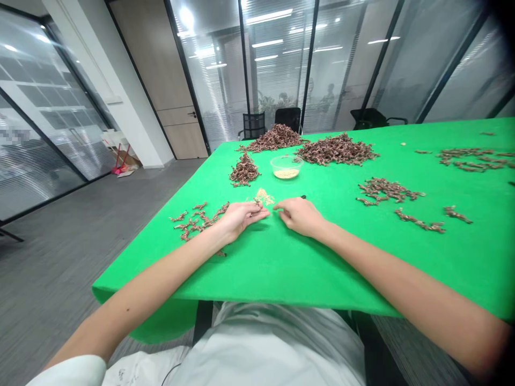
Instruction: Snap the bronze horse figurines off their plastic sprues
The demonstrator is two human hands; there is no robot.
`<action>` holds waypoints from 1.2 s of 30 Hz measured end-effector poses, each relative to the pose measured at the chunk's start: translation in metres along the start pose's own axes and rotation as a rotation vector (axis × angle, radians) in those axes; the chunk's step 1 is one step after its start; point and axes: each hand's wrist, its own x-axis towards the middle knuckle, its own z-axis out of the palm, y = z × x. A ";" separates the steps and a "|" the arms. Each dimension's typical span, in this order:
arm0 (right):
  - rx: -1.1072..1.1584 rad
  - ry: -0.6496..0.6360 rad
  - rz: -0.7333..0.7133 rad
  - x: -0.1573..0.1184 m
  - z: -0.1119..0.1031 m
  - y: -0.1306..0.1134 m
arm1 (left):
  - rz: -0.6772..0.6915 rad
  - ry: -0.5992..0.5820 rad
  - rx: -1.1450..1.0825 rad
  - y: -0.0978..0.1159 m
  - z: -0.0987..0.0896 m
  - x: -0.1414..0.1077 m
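My left hand (243, 215) is turned partly palm up just above the table, its fingers closed on a small brown knobbly dried piece (257, 202). My right hand (301, 215) faces it a short gap away, thumb and fingers pinched together; what is in the pinch, if anything, is too small to make out. Just beyond the fingertips lies a little heap of pale grains (263, 197). A clear bowl (286, 164) with more pale grains in its bottom stands farther back. Loose brown dried pieces (197, 222) are scattered left of my left hand.
A green cloth (298, 268) covers the table. Big heaps of brown pieces (336, 149) sit at the back, with a smaller heap (244, 170) left of the bowl. More pieces (388, 188) lie to the right. A small black object (303, 197) shows behind my right hand.
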 end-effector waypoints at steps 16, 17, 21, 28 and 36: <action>-0.057 -0.077 -0.121 0.001 -0.008 -0.003 | -0.011 0.000 0.085 0.000 -0.001 -0.001; -0.051 -0.071 -0.111 0.001 -0.008 -0.003 | -0.009 -0.002 0.088 -0.001 -0.001 0.000; -0.033 -0.054 -0.103 0.001 -0.009 -0.003 | 0.006 -0.011 0.098 -0.002 -0.002 0.002; -0.048 -0.090 -0.184 -0.003 -0.015 0.007 | 0.012 0.006 0.125 -0.001 -0.002 0.001; -0.045 -0.137 -0.235 -0.008 -0.019 0.003 | 0.003 0.014 0.148 -0.001 -0.001 0.000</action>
